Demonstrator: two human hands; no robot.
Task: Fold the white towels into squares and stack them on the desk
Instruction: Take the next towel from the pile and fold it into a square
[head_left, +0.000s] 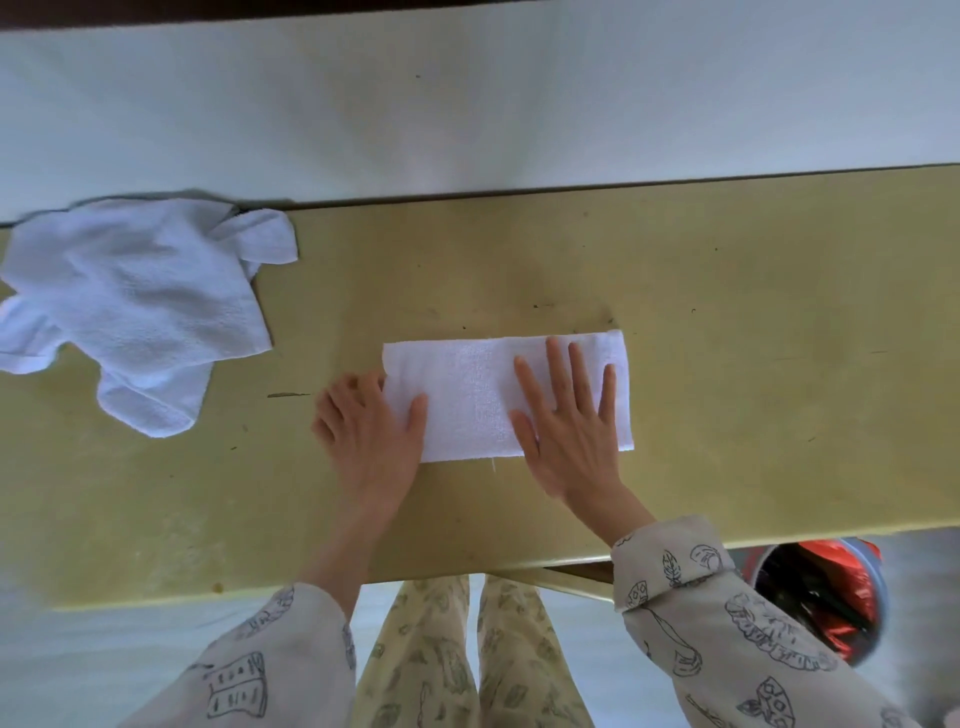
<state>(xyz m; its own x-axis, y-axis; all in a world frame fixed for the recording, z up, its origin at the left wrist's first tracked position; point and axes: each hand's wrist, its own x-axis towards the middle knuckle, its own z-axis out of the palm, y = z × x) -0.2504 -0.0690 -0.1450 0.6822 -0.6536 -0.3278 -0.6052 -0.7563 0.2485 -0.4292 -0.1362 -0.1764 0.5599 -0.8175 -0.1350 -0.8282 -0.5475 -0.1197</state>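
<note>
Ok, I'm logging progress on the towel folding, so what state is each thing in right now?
Folded towel: flat on the desk, a long rectangle, not yet square.
Towel pile: crumpled, unfolded, at the desk's left end.
Left hand: grips the rectangle's left end.
Right hand: flat, pressing the rectangle's right half.
Desk: no stack yet.

Right hand (569, 415) flat, fingers spread and straight, palm pressing the folded towel (467, 395), left hand (371, 428) at its left end, thumb on top, fingers curled at the edge

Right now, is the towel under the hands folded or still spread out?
Folded, though not yet square: the towel lies as a long flat strip, right hand flat on it, left hand at its left end.
</note>
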